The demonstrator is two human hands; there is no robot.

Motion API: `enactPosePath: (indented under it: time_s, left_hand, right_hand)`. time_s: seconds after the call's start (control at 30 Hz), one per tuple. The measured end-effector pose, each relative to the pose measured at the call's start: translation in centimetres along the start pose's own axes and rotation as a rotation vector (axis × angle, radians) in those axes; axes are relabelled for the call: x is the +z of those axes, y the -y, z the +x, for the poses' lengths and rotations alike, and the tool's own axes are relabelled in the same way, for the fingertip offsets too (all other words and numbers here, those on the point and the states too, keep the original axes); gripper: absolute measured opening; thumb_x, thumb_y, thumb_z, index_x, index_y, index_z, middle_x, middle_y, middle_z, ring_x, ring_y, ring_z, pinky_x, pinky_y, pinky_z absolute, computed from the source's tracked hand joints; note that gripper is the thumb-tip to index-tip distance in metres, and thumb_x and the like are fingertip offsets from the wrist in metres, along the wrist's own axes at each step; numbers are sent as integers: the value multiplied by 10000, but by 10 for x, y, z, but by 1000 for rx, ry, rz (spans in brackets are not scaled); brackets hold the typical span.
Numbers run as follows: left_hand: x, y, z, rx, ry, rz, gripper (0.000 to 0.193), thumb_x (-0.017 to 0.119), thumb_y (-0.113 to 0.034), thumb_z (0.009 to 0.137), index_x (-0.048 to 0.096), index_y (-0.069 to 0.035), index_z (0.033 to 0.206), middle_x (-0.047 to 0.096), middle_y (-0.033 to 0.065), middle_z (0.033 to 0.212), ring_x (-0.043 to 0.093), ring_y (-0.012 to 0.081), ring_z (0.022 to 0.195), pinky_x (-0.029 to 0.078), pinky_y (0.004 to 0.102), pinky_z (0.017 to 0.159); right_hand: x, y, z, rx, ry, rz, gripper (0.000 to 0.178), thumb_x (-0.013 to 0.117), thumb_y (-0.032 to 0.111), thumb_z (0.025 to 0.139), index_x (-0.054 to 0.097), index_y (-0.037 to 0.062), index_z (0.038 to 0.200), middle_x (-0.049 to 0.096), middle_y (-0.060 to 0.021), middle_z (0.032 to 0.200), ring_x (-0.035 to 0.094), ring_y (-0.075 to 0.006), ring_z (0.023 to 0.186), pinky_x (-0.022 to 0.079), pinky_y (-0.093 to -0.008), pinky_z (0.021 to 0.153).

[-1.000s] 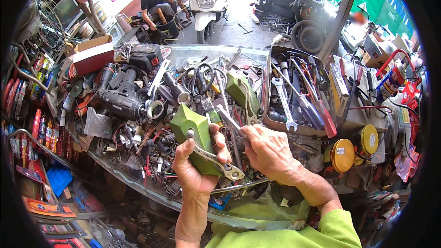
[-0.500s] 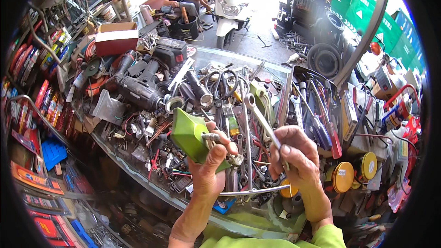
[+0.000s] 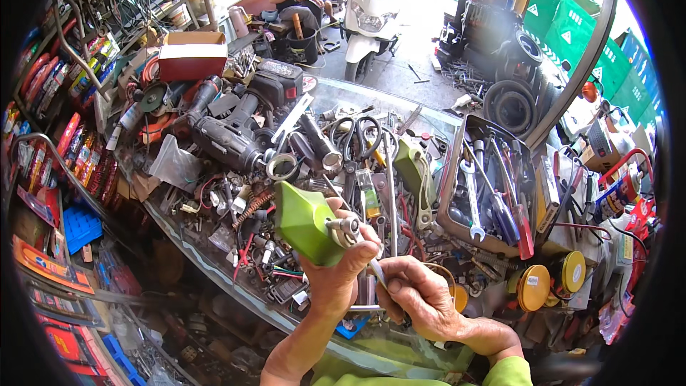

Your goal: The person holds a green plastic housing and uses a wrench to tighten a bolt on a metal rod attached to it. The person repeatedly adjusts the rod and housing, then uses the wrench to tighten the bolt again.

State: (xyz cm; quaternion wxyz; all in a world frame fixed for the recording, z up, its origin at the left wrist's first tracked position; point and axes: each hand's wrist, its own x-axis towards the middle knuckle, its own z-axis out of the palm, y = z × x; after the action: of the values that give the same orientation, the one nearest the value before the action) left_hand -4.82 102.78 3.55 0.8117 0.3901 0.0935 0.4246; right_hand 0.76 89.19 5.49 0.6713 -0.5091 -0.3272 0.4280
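My left hand (image 3: 330, 282) grips a green angular housing (image 3: 301, 218) above the cluttered glass counter. A short metal fitting (image 3: 334, 224) sticks out of its side facing right. Pinched in the fingers of my right hand (image 3: 427, 304) is a wrench (image 3: 377, 269), slanting up and left to the fitting. The wrench's ring end is at the fitting, by my left fingers; whether it sits fully around it I cannot tell. Part of the shaft is hidden behind my left thumb and my right fingers.
Loose metal parts and wires cover the glass counter (image 3: 187, 243). Beyond my hands lie a black impact wrench (image 3: 225, 139), scissors (image 3: 357, 139) and another green housing (image 3: 411, 164). At right is a tool tray (image 3: 457, 225) with screwdrivers. Two people sit near a white scooter (image 3: 368, 18).
My right hand has come down and left, bringing the wrench from upright and apart to the fitting on the green housing. The housing has shifted slightly right and down.
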Motion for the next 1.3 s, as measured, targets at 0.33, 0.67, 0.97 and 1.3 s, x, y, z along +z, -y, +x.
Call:
enactPosePath:
  time_s: [0.33,0.67,0.97,1.3]
  left_hand:
    - [5,-1,-2,-5,10,83,571,740,-163,808,418,-23,1257,553,56,894,592,201,773,485,403,772]
    - [-2,-3,-1,-102,53,78,502,702,-165,811,444,-12,1213,522,46,802,575,212,722,470,396,723]
    - [4,0,-3,-101,22,-75,459,684,-24,814,409,4,1180,575,77,832,626,210,736,516,356,735]
    - [7,-3,-5,-98,-148,157,471,597,-104,792,403,12,1205,524,50,804,605,217,712,510,368,715]
  right_hand:
    - [-11,11,3,52,9,-73,271,458,155,1024,586,3,1208,615,-19,776,383,-3,543,307,-175,481]
    - [-23,3,9,-15,15,-225,221,508,76,969,586,-16,1153,525,1,626,482,-63,546,415,-228,508]
    - [-16,-3,6,-171,17,-432,242,482,23,924,528,-21,1157,551,-90,712,541,-166,553,436,-292,525]
    - [1,-9,10,-457,-157,-954,585,691,35,772,432,-69,1286,600,-180,930,615,-264,643,487,-336,530]
